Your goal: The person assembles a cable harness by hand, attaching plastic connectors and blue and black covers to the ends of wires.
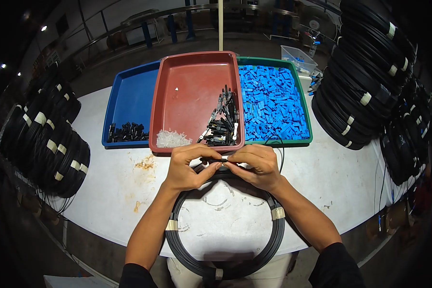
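Grip: L hand (189,167) & R hand (258,165) both pinching, thumb vs. index, tips nearly meeting at ctr of frame, on a small blk connector (210,160). Other fingers curled behind; exact contact pts partly hidden by the fingertips.

Handling (my est.): connector prob. v. light, hard plastic, a bit slick, w/ small parts that could snap or slip if squeezed off-ctr. Best hold = by the sides of the body, 1 pinch nr each end, light pressure. Cable coil (180,249) below looks the heavy item, springy & semi-stiff; best taken at the tape bands, e.g. R-side band (278,213) or bottom band (219,274). Thin cable loop (282,161) just R of R hand looks bendy, prob. shouldn't be kinked.

Orientation: connector's long axis runs approx. L–R across the frame, near level, 1 end twd each hand. Can't tell which end is the front; fingers cover too much. Coil is a ring, so no single long axis; lies in lower ctr of frame, its top edge under the hands.

Pos.: connector at mid-frame, just below red tray (192,91), w/ blue tray (134,89) upper L & green tray (308,129) upper R, all on the white table (117,177).
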`<state>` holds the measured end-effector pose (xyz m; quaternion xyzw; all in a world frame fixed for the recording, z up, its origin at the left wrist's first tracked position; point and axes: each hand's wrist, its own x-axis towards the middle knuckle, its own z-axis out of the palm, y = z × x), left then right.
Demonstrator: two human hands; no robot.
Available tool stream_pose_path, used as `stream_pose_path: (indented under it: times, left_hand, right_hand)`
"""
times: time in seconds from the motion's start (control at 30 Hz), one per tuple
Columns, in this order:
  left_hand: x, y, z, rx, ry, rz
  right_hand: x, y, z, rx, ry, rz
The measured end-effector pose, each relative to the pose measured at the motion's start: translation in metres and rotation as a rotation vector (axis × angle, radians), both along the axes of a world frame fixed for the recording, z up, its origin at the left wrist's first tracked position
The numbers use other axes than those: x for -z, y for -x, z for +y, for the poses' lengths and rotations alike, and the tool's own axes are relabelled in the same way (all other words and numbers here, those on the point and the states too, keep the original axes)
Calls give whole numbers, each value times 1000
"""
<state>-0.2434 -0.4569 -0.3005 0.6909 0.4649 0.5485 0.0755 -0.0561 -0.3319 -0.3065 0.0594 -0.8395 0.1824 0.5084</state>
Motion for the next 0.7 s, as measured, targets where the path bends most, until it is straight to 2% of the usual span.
stream_pose_path:
  times: [0.1,0.33,0.43,0.6,0.7]
  left_hand:
    - [-1,-2,1,-1,-32,15]
    - [-5,-5,1,-56,-146,168]
    - [-4,-6,-1,-104,-105,259]
    - [-5,-8,1,-85,-92,213]
    - [-4,-6,1,-114,-77,141]
  right_hand:
    - [-4,-2,-3,49,54,9]
    - [-3,-3,-1,30,-7,-56]
    - [-6,-5,0,44,-27,-80]
    - [-4,-6,3,28,-44,-126]
    - [-17,-10,-3,-23,96,-140]
